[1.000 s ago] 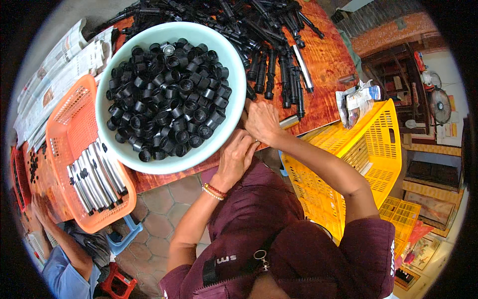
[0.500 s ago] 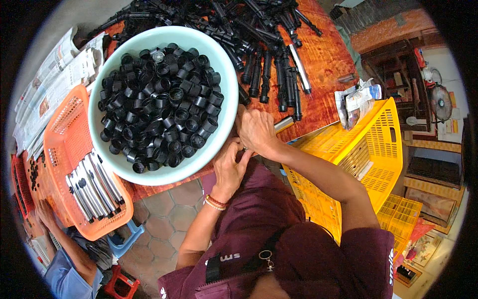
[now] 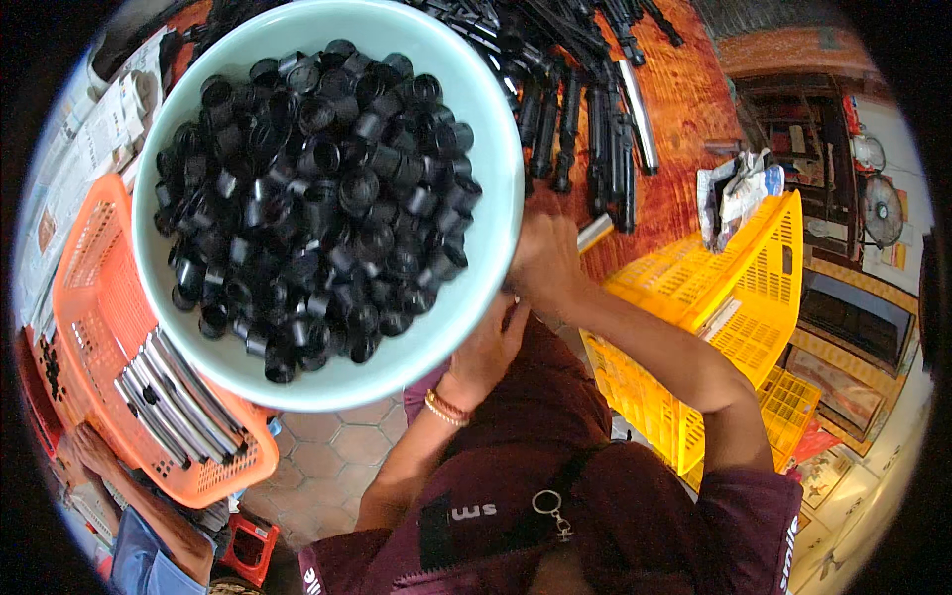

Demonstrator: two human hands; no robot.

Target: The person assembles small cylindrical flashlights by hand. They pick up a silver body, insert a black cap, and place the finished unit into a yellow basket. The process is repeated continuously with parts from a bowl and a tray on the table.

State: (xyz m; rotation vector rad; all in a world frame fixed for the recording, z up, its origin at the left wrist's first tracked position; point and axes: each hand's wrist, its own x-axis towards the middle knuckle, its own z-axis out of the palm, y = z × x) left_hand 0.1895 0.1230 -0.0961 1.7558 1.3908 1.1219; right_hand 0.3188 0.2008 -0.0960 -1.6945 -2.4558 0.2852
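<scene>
A large pale turquoise basin (image 3: 496, 297), heaped with short black plastic caps (image 3: 317, 198), fills the upper left. Just past its right rim, at the table's front edge, my two hands are close together. My right hand (image 3: 550, 260) is closed, knuckles up and slightly blurred, its fingertips out of sight. Below it my left hand (image 3: 486, 349) curls its fingers, partly covered by the basin rim. What they grip between them cannot be made out. A short silver tube (image 3: 595, 232) lies on the table beside my right hand.
Long black plastic tubes (image 3: 570, 129) and a silver tube (image 3: 638, 117) lie on the red-brown table (image 3: 684, 99). An orange basket (image 3: 99, 248) holds silver tubes (image 3: 183, 402) at left, near another person's arm (image 3: 139, 496). A yellow crate (image 3: 764, 347) stands right, a crumpled packet (image 3: 734, 198) at its edge.
The basin appears larger and closer, and the view has shifted. My hands remain together beside its rim, which now covers more of my left hand. The other person's arm has shifted slightly.
</scene>
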